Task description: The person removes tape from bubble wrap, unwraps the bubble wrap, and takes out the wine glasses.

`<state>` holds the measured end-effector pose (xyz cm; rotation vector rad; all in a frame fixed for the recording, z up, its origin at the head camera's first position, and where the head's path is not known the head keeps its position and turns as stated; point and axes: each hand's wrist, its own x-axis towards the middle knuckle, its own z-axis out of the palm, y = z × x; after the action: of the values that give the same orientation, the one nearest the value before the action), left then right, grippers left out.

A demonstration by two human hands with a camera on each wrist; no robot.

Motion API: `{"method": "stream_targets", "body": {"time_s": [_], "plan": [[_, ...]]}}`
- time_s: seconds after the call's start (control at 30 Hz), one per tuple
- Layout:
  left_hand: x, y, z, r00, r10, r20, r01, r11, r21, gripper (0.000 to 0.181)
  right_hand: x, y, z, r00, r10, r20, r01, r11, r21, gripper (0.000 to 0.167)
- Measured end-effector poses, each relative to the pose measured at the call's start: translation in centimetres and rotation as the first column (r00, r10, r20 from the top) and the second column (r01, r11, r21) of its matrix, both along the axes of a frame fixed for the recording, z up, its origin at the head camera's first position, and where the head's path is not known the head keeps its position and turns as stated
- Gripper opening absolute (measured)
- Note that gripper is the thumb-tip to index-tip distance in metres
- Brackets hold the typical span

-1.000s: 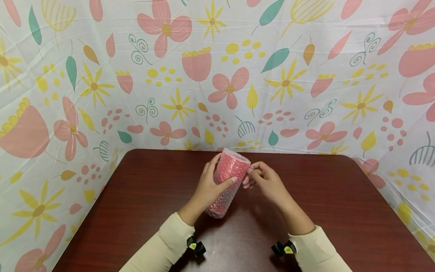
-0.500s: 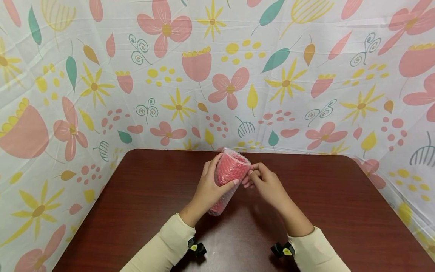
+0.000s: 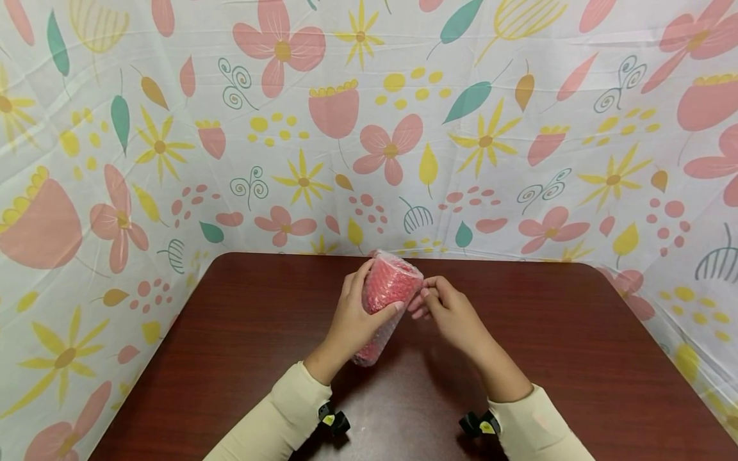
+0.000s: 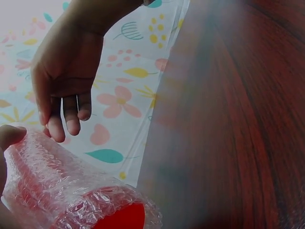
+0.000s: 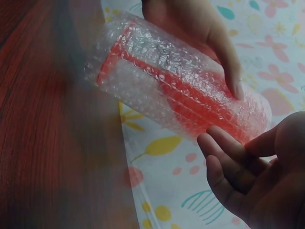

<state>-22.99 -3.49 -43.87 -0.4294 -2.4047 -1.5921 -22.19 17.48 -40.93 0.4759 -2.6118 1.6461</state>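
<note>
A red cylindrical object (image 3: pixel 392 285), wrapped in clear bubble wrap (image 5: pixel 143 90), is held tilted above the table. Its top leans away to the right in the head view. My left hand (image 3: pixel 352 320) grips it from the left, thumb across the near side and fingers behind. In the left wrist view, red shows through the bubble wrap's open end (image 4: pixel 121 217). At the upper right edge of the bundle, my right hand (image 3: pixel 458 320) pinches the wrap between thumb and index finger; its other fingers are loosely bent. The exact bit pinched is too small to make out.
A dark reddish-brown wooden table (image 3: pixel 242 358) lies under both hands. Behind it and at the sides hangs a white cloth (image 3: pixel 323 160) printed with flowers and leaves. Small black devices (image 3: pixel 334 419) sit at both wrists, by the cream sleeves (image 3: pixel 542 422).
The wrapped cylinder has turned a little in my left hand, and its lower end has risen slightly. My right hand stays at its top edge, having shifted only slightly.
</note>
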Motion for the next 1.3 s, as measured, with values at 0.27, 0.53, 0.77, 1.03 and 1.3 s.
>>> {"method": "stream_targets", "body": {"time_s": [0.27, 0.53, 0.77, 1.03, 1.3], "plan": [[0.0, -0.1, 0.2, 1.000, 0.001, 0.017, -0.001, 1.000, -0.002, 0.093, 0.0, 0.4, 0.2, 0.996, 0.074, 0.059, -0.071, 0.996, -0.054, 0.023], [0.0, -0.1, 0.4, 1.000, 0.014, 0.008, -0.014, 1.000, -0.014, 0.094, -0.2, 0.5, 0.3, 0.993, 0.090, 0.072, -0.083, 0.992, -0.090, 0.022], [-0.1, -0.2, 0.3, 1.000, 0.012, 0.020, -0.011, 1.000, -0.007, 0.092, -0.2, 0.6, 0.4, 0.996, 0.083, 0.038, -0.078, 0.989, -0.126, 0.019], [0.0, -0.4, 0.6, 0.999, 0.001, 0.037, -0.001, 1.000, 0.015, 0.091, 0.1, 0.8, 0.9, 0.991, 0.092, 0.092, -0.070, 0.974, -0.214, 0.021], [-0.1, -0.4, 0.6, 0.999, -0.006, 0.046, 0.005, 1.000, 0.017, 0.092, 0.0, 0.9, 1.0, 0.986, 0.146, 0.086, -0.123, 0.967, -0.225, 0.021]]}}
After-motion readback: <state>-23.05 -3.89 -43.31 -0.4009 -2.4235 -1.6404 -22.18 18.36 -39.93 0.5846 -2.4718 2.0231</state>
